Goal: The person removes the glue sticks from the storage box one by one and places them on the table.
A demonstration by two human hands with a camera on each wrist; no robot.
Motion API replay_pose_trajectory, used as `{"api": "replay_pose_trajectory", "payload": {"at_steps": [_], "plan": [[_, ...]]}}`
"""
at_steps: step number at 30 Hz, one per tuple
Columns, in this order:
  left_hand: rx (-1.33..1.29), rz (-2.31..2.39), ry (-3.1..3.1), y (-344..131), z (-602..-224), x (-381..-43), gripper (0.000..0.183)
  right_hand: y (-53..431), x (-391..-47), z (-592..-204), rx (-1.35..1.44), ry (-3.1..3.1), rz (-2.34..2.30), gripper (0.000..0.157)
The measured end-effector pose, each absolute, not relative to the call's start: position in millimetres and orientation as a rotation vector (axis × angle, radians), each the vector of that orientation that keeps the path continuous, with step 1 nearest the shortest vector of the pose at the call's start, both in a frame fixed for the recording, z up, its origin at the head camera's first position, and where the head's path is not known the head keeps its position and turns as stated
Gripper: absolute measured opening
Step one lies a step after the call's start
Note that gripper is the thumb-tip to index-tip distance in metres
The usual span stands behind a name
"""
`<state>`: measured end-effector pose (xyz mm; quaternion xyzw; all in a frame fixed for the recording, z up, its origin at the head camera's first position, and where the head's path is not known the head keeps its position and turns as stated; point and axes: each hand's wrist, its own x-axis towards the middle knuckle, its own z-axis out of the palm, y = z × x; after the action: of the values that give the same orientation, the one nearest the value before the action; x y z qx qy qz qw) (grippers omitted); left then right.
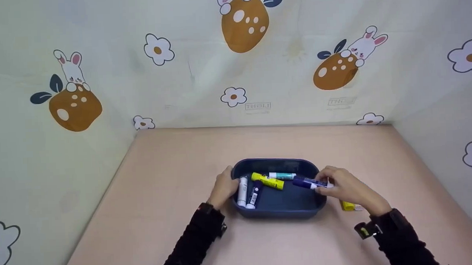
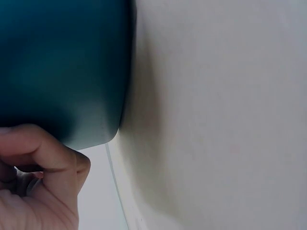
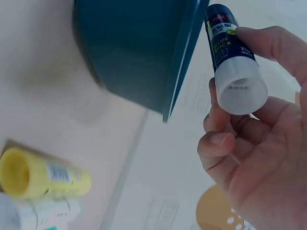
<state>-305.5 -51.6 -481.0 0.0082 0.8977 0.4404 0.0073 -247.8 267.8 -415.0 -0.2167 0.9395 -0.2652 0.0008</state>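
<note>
A dark blue plastic bin (image 1: pixel 281 215) sits on the table, with several glue sticks inside. My left hand (image 1: pixel 225 187) grips its left rim; in the left wrist view, curled fingers (image 2: pixel 36 143) are at the bin's wall (image 2: pixel 62 72). My right hand (image 1: pixel 344 185) pinches a dark blue glue stick (image 3: pixel 228 40) with a white base between thumb and fingers, over the bin's right side. In the bin lie a white glue stick (image 1: pixel 242 191), another dark blue one (image 1: pixel 255 194), a yellow one (image 1: pixel 268 181) and a teal-and-white one (image 1: pixel 282 176).
Right of the bin, a yellow glue stick (image 3: pixel 57 177) and a white one (image 3: pixel 48 211) lie side by side on the pink table (image 1: pixel 173 163). Patterned cloth walls (image 1: pixel 193 74) with rabbits and flowers stand at the back and both sides.
</note>
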Motion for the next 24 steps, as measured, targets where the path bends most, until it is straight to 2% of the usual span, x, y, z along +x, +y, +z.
{"api": "replay_pose_trajectory", "payload": {"at_steps": [6,16,19,24], "plan": [[0.028,1.384,2.8,-53,-481,-305,0.022,300,-239,-413,-0.397,2.998,-0.877,0.024],[0.045,1.391,2.806,-52,-480,-304,0.033,361,-226,-429,0.252,2.893,-0.952,0.059],[0.051,1.39,2.815,-52,-481,-304,0.029,375,-224,-437,0.386,2.811,-1.015,0.065],[0.056,1.395,2.821,-52,-481,-305,0.018,386,-225,-453,0.419,2.695,-1.04,0.063]]}}
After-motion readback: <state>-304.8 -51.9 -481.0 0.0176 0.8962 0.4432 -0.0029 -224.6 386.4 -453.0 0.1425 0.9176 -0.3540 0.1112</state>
